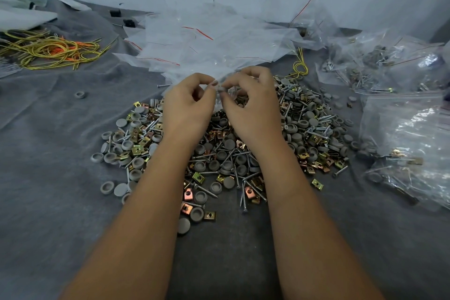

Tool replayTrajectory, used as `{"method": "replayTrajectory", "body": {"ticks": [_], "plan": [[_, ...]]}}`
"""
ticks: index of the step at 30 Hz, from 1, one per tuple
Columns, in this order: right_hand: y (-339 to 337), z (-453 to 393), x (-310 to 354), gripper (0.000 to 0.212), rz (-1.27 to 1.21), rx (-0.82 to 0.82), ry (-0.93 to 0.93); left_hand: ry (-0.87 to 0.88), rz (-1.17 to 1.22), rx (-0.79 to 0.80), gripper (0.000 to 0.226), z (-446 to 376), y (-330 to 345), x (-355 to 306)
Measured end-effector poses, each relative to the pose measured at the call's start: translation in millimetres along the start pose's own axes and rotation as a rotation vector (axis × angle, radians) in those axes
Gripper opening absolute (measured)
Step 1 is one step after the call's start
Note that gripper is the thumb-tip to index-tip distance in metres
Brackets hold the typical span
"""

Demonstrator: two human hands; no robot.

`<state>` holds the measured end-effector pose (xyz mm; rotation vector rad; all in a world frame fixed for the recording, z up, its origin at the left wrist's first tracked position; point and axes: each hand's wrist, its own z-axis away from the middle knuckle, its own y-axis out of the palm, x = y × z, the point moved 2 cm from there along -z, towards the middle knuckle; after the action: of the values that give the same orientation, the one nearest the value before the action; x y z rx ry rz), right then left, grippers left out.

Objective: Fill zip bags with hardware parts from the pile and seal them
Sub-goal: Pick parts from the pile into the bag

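Clear zip bag (220, 85) being held just above the far edge of the hardware pile (219, 153), at the near edge of the loose empty bags (202, 39). Left hand (187, 107) pinching its thin plastic rim between thumb and forefinger, other fingers curled. Right hand (253, 105) pinching the same rim beside it, fingertips nearly touching the left's; a small grey piece seems to be sitting at its fingertips. Pile mixing round grey plastic caps, silver screws, brassy square clips, lying on grey cloth (60, 178). Filled glossy bags (401, 143) at right; yellow and orange cords (48, 48) tangling far left
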<state>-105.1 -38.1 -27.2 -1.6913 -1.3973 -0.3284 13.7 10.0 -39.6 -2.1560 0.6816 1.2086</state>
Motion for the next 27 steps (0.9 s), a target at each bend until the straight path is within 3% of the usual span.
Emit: {"method": "replayTrajectory", "body": {"ticks": [7,14,22,27], "plan": [[0.3,-1.1,-2.8,0.015,0.125,0.090,0.021,0.051,0.024,0.029,0.014,2.9,2.0,-6.0],[-2.4,0.1,-0.5,0.021,0.089,0.038,0.000,0.020,0.033,-0.041,0.017,2.8,0.4,-8.1],[-4.4,1.8,2.6,0.020,0.070,-0.039,0.017,-0.041,0.076,-0.221,0.016,-0.2,-5.4,-3.7],[-0.9,0.6,-2.1,0.019,0.169,0.095,0.089,0.001,0.065,-0.375,0.015,-0.4,-10.6,-6.4]]}}
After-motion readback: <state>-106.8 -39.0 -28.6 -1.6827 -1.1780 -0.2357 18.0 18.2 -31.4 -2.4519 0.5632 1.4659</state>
